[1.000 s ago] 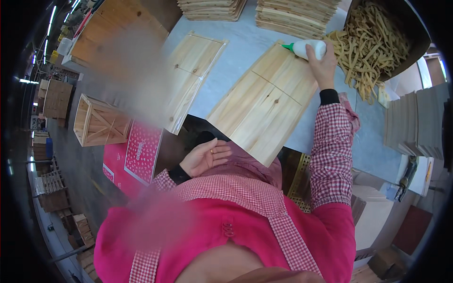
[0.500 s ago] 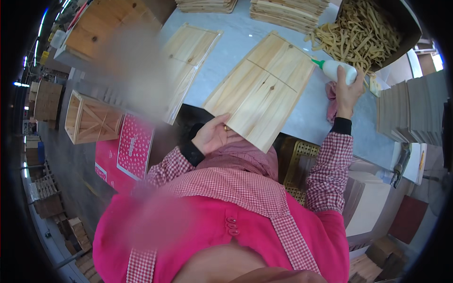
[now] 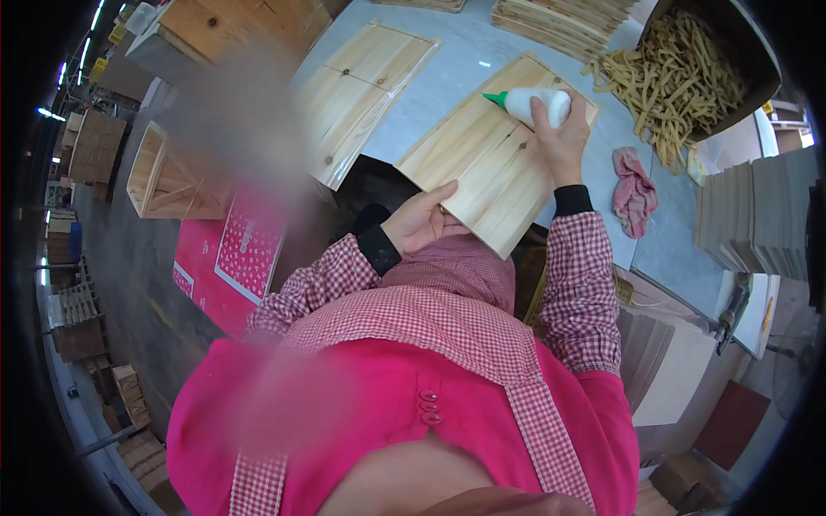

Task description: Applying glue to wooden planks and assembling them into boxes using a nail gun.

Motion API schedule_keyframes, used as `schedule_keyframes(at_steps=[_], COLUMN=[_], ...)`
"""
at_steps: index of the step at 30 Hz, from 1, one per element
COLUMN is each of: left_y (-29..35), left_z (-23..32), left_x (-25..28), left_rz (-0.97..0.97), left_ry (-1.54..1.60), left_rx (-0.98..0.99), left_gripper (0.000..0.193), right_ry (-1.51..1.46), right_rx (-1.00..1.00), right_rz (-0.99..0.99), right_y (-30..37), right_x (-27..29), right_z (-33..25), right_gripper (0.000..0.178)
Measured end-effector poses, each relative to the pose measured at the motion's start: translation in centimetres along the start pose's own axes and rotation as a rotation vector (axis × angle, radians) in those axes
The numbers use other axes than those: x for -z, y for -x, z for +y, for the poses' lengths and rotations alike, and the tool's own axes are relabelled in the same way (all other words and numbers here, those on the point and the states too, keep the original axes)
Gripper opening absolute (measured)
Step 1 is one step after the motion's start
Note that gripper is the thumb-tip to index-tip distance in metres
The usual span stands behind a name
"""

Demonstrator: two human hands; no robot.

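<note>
A pale wooden panel (image 3: 482, 185) lies slanted on the blue-grey table (image 3: 594, 219), its near end jutting past the edge toward my lap. My left hand (image 3: 422, 222) grips that near end at its left corner, thumb on top and fingers below. Closed around a white squeeze bottle with a green nozzle (image 3: 527, 105) is my right hand (image 3: 564, 144). The bottle is tipped nearly flat above the panel's far half, its nozzle pointing left. Whether the nozzle touches the wood I cannot tell. To the left lies a second wooden panel (image 3: 357, 99) with a glossy line along its right edge.
A dark box (image 3: 768, 56) spills tan strips (image 3: 688, 82) at the far right. Near it lies a crumpled pink cloth (image 3: 635, 193). Stacked boards stand at the right (image 3: 744, 219) and back (image 3: 559, 24). A wooden crate (image 3: 172, 187) is at left. Blurred blotches hide part of the left side.
My right hand has carried the bottle leftward, from the panel's right edge to above its surface. My left hand still holds the near end. The whole view has shifted slightly.
</note>
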State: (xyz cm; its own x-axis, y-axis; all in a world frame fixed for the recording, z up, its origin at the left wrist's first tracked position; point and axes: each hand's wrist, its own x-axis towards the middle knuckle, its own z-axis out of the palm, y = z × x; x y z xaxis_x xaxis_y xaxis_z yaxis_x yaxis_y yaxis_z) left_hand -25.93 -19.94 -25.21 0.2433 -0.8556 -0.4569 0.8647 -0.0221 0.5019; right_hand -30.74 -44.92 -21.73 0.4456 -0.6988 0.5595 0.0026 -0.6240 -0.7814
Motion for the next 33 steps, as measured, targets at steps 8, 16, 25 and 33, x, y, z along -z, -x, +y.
schedule_keyframes(at_steps=[8,16,25,33], left_y=[0.0,0.2,1.1,1.2], left_z=[-0.9,-0.7,0.9,1.0], left_x=[0.0,-0.4,-1.1,-0.8], left_rz=[-0.022,-0.008,-0.065,-0.074], left_ry=[0.029,-0.011,0.076,0.118], left_rx=[-0.048,-0.103,-0.158,-0.126], left_gripper=[0.047,0.044,0.044,0.044], right_ry=[0.188,0.152,-0.451,-0.446], right_rx=[0.065,-0.092,-0.391,-0.363], right_rz=[-0.038,0.213,0.41,0.639], right_y=[2.3,6.5,5.2,-2.6], right_x=[8.8,13.1,14.3,11.6], right_z=[-0.2,1.7,-0.2,3.9], right_gripper=[0.041,0.038,0.037,0.04])
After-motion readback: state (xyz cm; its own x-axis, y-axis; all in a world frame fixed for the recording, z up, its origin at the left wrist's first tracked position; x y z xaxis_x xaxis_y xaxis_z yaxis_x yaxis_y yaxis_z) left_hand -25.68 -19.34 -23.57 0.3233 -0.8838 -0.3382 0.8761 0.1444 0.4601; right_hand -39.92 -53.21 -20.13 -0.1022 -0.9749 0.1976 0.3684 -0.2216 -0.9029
